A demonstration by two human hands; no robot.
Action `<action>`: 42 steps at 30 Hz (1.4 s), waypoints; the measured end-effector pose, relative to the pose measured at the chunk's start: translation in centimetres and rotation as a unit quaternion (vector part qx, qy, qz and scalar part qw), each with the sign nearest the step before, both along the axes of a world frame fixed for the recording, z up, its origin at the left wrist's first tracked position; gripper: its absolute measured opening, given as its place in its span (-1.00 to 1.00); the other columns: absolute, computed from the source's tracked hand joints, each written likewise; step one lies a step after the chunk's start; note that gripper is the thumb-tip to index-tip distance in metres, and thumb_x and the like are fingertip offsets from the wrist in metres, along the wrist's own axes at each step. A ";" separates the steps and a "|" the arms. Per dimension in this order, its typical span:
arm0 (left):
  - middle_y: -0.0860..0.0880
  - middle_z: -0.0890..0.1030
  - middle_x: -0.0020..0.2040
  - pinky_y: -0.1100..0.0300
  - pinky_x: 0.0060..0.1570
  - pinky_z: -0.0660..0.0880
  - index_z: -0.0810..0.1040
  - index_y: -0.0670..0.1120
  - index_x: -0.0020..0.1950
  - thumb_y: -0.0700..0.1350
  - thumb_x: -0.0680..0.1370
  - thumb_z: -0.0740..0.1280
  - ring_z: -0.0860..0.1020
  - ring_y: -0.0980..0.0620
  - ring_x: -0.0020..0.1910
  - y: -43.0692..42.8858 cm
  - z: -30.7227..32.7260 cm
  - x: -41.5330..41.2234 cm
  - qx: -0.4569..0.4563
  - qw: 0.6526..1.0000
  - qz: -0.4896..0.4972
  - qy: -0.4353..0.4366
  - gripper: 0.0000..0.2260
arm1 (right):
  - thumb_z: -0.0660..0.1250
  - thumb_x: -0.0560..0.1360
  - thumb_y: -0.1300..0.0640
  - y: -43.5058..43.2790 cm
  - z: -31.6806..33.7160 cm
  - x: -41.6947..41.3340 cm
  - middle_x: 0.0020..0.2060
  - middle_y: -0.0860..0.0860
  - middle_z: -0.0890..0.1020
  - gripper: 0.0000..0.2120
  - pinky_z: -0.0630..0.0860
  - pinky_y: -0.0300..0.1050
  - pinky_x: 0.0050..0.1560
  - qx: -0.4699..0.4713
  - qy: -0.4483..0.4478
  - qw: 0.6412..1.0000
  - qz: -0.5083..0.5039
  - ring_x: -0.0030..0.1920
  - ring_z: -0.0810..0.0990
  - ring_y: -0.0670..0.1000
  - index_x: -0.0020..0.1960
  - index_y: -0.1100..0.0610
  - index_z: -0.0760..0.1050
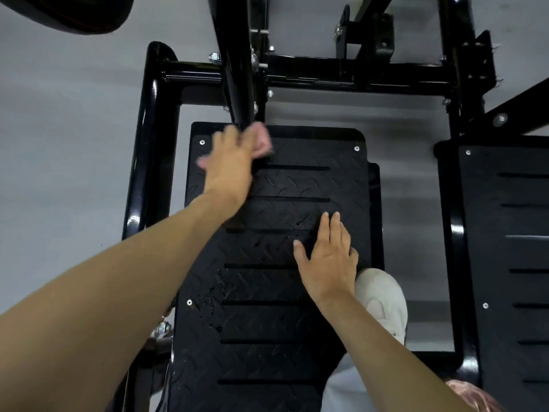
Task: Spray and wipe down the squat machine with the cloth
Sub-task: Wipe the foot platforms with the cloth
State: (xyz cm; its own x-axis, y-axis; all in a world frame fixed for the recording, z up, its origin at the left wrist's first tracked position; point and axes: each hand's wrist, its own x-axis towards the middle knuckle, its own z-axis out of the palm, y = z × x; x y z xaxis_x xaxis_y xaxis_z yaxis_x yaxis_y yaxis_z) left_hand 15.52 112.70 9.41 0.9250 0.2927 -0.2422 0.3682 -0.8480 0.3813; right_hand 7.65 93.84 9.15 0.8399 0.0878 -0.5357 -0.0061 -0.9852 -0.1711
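A gym: a squat machine (pixel 150 138) of glossy black steel tube, bolted at its joints, carries a slotted diamond-tread footplate (pixel 267 322), with a second plate (pixel 511 248) beside it. A black pad (pixel 74 13) shows top left, above a plain grey floor (pixel 59 120).

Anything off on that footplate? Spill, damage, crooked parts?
Only wet droplets speckling the footplate near its lower-left bolt, with a few mid-plate: probably unwiped spray, not damage. The left hand holds the cloth at the far edge. Nothing looks bent or askew.
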 end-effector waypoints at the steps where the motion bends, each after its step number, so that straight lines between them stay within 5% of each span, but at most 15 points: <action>1: -0.12 0.30 0.28 -0.02 0.03 0.39 0.27 -0.07 0.46 -0.36 0.47 0.27 0.30 -0.16 0.23 0.2 -0.3 -0.3 0.060 0.997 0.002 0.041 -0.43 | -0.02 0.62 -0.18 -0.1 0.0 0.0 0.55 0.06 -0.19 -0.31 0.11 0.06 0.48 0.002 -0.004 1.000 0.003 0.55 -0.12 0.03 0.56 0.11 -0.23; 4: -0.15 0.25 0.36 0.01 0.18 0.41 0.13 -0.13 0.51 -0.37 0.45 0.28 0.26 -0.16 0.25 -2.2 -1.2 -2.2 0.133 0.979 -0.134 0.072 -0.34 | 0.00 0.64 -0.11 -0.2 0.0 0.1 0.55 0.09 -0.19 -0.38 0.15 0.03 0.47 0.003 -0.008 1.000 -0.012 0.55 -0.11 0.06 0.57 0.12 -0.16; 9: -0.06 0.28 0.30 0.12 0.11 0.35 0.19 -0.06 0.50 -0.35 0.49 0.23 0.26 -0.04 0.21 -5.5 -0.9 -3.7 0.060 0.896 -0.439 0.025 -0.40 | 0.08 0.63 0.05 0.3 0.3 0.9 0.55 0.14 -0.15 -0.40 0.14 0.02 0.46 -0.001 -0.022 0.998 -0.054 0.54 -0.08 0.10 0.56 0.18 -0.09; 11: -0.09 0.34 0.24 0.07 0.11 0.39 0.25 -0.02 0.50 -0.36 0.45 0.30 0.28 -0.05 0.16 -3.1 -1.3 -3.6 0.026 0.925 -0.375 -0.055 -0.35 | 0.08 0.62 0.08 0.3 0.3 0.9 0.55 0.15 -0.13 -0.40 0.13 0.01 0.47 -0.002 -0.020 0.998 -0.060 0.54 -0.07 0.11 0.56 0.20 -0.09; 14: -0.19 0.39 0.22 -0.09 0.08 0.47 0.37 -0.04 0.44 -0.38 0.40 0.34 0.38 -0.18 0.15 1.0 -1.6 -3.6 0.031 0.994 -0.065 -0.087 -0.38 | 0.07 0.62 0.09 0.0 0.3 0.5 0.54 0.16 -0.16 -0.40 0.10 0.01 0.51 -0.010 -0.009 0.999 -0.051 0.54 -0.10 0.12 0.56 0.20 -0.12; 17: -0.22 0.36 0.25 -0.20 0.08 0.43 0.40 -0.14 0.37 -0.33 0.40 0.41 0.34 -0.25 0.20 3.8 -1.5 -2.9 0.079 0.981 0.177 -0.014 -0.44 | 0.06 0.63 0.09 -0.5 0.3 0.6 0.54 0.16 -0.19 -0.40 0.07 0.04 0.52 -0.013 0.002 0.999 -0.049 0.55 -0.13 0.12 0.56 0.18 -0.13; 20: -0.22 0.32 0.27 -0.22 0.06 0.38 0.36 -0.17 0.39 -0.37 0.45 0.27 0.29 -0.25 0.24 2.8 -1.5 -1.8 0.073 0.972 0.224 0.023 -0.51 | 0.06 0.63 0.09 -0.9 0.3 0.8 0.54 0.17 -0.19 -0.41 0.06 0.04 0.52 -0.010 0.010 0.997 -0.069 0.55 -0.13 0.13 0.56 0.17 -0.11; 23: -0.18 0.29 0.32 -0.17 0.19 0.35 0.28 -0.11 0.46 -0.36 0.47 0.26 0.28 -0.18 0.29 -1.9 -2.0 0.3 0.038 0.990 0.136 0.020 -0.44 | 0.06 0.63 0.09 -1.4 0.3 0.8 0.54 0.16 -0.18 -0.41 0.05 0.04 0.52 -0.009 0.014 0.997 -0.077 0.55 -0.13 0.12 0.57 0.17 -0.11; 27: -0.06 0.31 0.30 -0.04 0.26 0.36 0.32 0.02 0.46 -0.40 0.47 0.25 0.29 -0.08 0.24 -9.2 -2.5 3.2 -0.049 0.992 -0.113 0.007 -0.39 | 0.03 0.63 0.09 -2.3 0.2 0.7 0.55 0.14 -0.12 -0.42 -0.11 0.08 0.54 -0.030 0.012 0.996 -0.079 0.55 -0.13 0.11 0.56 0.18 -0.12; 31: 0.04 0.27 0.40 0.05 0.25 0.31 0.30 0.04 0.48 -0.40 0.51 0.20 0.28 -0.01 0.19 -14.4 -2.9 2.1 -0.052 0.924 -0.377 -0.019 -0.40 | 0.01 0.62 0.04 -3.4 0.2 1.2 0.51 0.16 0.16 -0.45 -0.33 0.22 0.44 -0.114 -0.017 0.990 -0.086 0.53 0.01 0.15 0.54 0.24 0.03; 34: 0.11 0.31 0.38 0.03 0.29 0.23 0.24 0.17 0.49 -0.01 0.67 0.04 0.29 0.07 0.14 -15.3 -4.1 -0.6 -0.029 0.844 -0.531 -0.068 -0.63 | 0.10 0.57 0.09 -4.2 0.8 1.8 0.28 0.10 0.46 -0.62 -0.27 0.22 0.48 -0.117 -0.017 0.986 -0.117 0.39 0.27 0.13 0.34 0.19 0.39; 37: 0.06 0.17 0.49 0.01 0.00 0.37 0.10 0.04 0.56 -0.23 0.61 0.11 0.33 -0.03 0.15 -13.9 -2.8 0.1 0.085 0.780 -0.616 -0.068 -0.47 | 0.20 0.50 0.22 -4.9 0.8 1.1 0.02 0.10 0.61 -0.72 -0.13 0.19 0.51 -0.087 -0.069 0.988 -0.105 0.19 0.45 0.17 0.15 0.19 0.55; 39: -0.05 0.15 0.45 -0.03 -0.05 0.43 0.11 -0.02 0.53 -0.33 0.51 0.20 0.33 -0.08 0.16 -12.2 -2.2 2.7 0.164 0.793 -0.583 -0.064 -0.38 | 0.24 0.43 0.32 -5.6 0.4 0.9 -0.18 0.12 0.65 -0.75 -0.02 0.18 0.50 -0.061 -0.126 0.983 -0.120 0.05 0.52 0.19 0.02 0.21 0.62; 42: -0.14 0.20 0.34 -0.05 0.12 0.45 0.16 -0.12 0.46 -0.30 0.44 0.33 0.33 -0.11 0.19 -10.9 -2.2 4.1 0.202 0.899 -0.387 -0.026 -0.36 | 0.20 0.46 0.36 -7.0 0.5 1.6 -0.23 0.10 0.65 -0.70 -0.05 0.06 0.52 -0.035 -0.141 0.971 -0.189 0.05 0.52 0.14 0.08 0.19 0.63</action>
